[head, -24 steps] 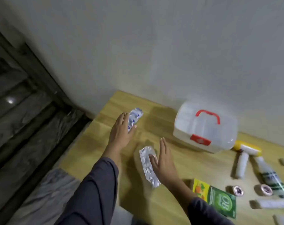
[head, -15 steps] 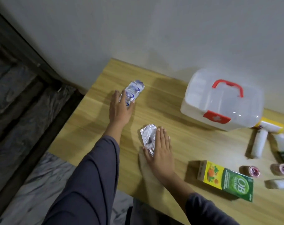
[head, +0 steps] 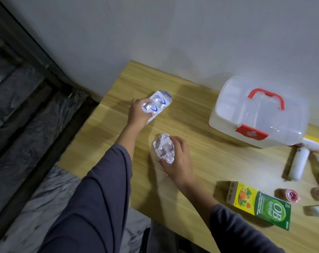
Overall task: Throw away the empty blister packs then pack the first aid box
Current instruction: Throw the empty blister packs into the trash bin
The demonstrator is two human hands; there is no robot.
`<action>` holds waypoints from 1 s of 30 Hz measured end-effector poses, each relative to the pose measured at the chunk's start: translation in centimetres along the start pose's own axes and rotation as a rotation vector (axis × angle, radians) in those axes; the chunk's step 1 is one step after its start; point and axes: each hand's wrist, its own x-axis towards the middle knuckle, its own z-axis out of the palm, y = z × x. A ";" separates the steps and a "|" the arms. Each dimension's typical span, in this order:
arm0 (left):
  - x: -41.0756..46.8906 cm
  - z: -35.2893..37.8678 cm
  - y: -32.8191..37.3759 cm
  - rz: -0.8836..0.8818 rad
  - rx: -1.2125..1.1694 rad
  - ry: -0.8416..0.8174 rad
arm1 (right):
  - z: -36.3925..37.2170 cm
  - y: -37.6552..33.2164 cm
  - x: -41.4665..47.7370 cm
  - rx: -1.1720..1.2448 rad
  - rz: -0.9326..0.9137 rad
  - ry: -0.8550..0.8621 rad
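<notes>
Bare table [head: 189, 114] lies between hands and first aid box [head: 259, 114].

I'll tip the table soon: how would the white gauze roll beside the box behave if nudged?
The white gauze roll lies on its side, so it would probably roll. It looks soft and likely light. The table looks smooth, giving little grip.

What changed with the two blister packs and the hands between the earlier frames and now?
Both hands went from lying flat on the packs to gripping them. The left hand has closed on the blue-printed blister pack and tilted it up; the right hand has curled around the silver blister pack. The first aid box remains closed, and the green carton lies where it was.
</notes>
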 end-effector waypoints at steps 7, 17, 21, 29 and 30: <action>-4.5 -0.5 1.4 -0.236 -0.346 -0.075 | -4.2 -2.0 -0.2 0.146 0.142 -0.028; -9.6 1.9 15.8 -0.030 -0.649 -0.246 | -21.8 -2.5 1.0 0.183 0.110 0.316; -12.0 6.6 23.8 0.096 -0.658 -0.422 | -30.3 0.0 -0.8 0.131 0.142 0.516; -19.3 18.6 35.6 0.256 -0.578 -0.755 | -42.7 8.4 -11.1 0.043 0.359 0.910; -20.5 20.5 36.6 0.278 -0.548 -0.796 | -43.7 9.7 -13.2 0.043 0.407 0.969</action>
